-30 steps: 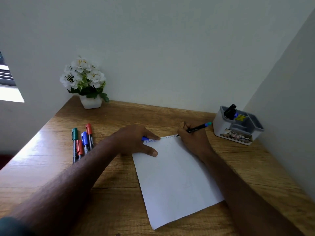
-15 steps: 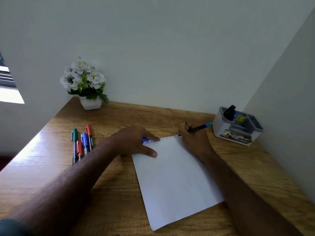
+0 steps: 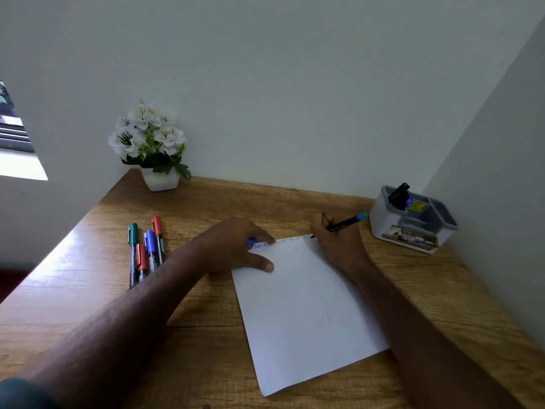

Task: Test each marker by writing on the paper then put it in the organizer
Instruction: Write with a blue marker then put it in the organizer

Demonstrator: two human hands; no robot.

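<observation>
Barely anything has shifted over the last second: your right hand (image 3: 339, 243) has crept a touch further right along the top edge of the white sheet of paper (image 3: 303, 314), and the line of small lettering (image 3: 283, 242) there has grown with it. Your fingers are curled round the slim black marker with the teal end (image 3: 348, 223), its tip down at the sheet's top right corner.

Your left hand (image 3: 236, 246) lies on the top left corner of the sheet, thumb and forefinger spread, pinning it to the wooden desk (image 3: 206, 320). Something blue (image 3: 250, 241) peeks out beneath those fingers; it looks like a cap, but you can't tell from this view whether the hand grips it or just covers it.

With the writing now at the corner, this marker's test looks nearly finished. If ink is showing, cap it and carry it to the white plastic desk organizer (image 3: 383, 222), near your right hand by the wall, where a dark marker with a blue part (image 3: 399, 194) already stands in a back compartment.

Most of the job is ahead of you. Four capped markers (image 3: 146, 252), one green, two red and one blue, lie together well to the left of the paper, untested. A white pot of white flowers (image 3: 150, 149) sits in the far left corner, clear of your work.
</observation>
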